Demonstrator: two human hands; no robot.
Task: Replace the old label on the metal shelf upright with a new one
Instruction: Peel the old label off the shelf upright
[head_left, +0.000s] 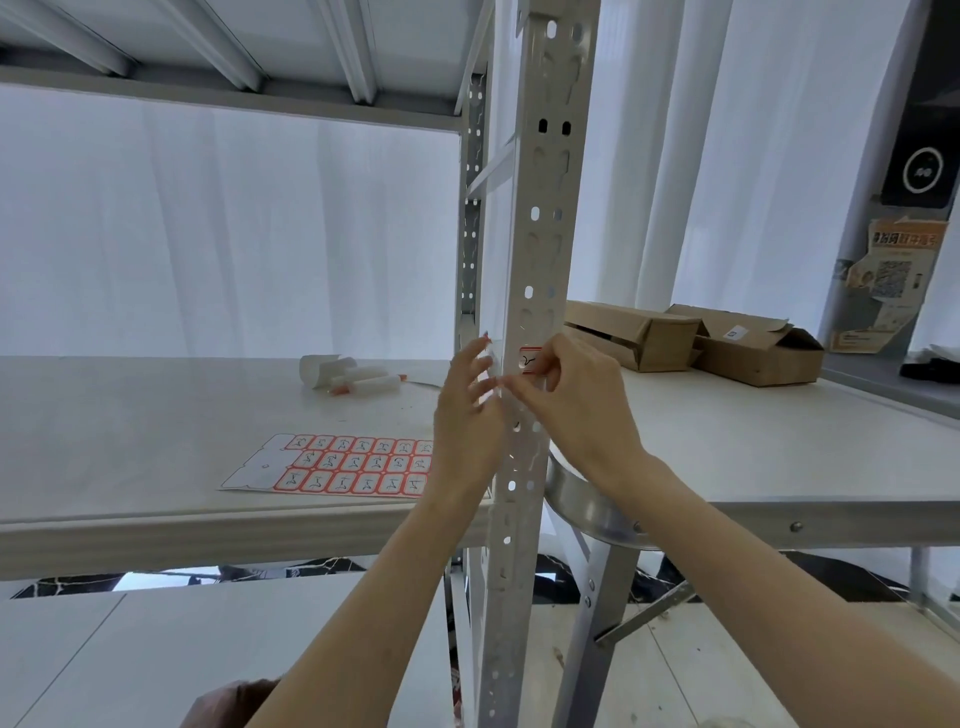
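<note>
A grey perforated metal shelf upright (537, 249) runs top to bottom through the middle of the view. A small white label with a red border (529, 359) is stuck on its front face at shelf height. My right hand (576, 410) is at that label, thumb and forefinger pinched at its lower right edge. My left hand (470, 415) rests against the upright's left side just below the label, fingers spread. A sheet of red-bordered labels (343, 464) lies flat on the shelf board, left of my hands, with several spaces at its left end blank.
On the white shelf board (156, 415) lie a paper roll and white tubes with orange tips (348, 376). Two open cardboard boxes (696, 340) sit on the table to the right. A metal ring (582, 499) hangs behind the upright.
</note>
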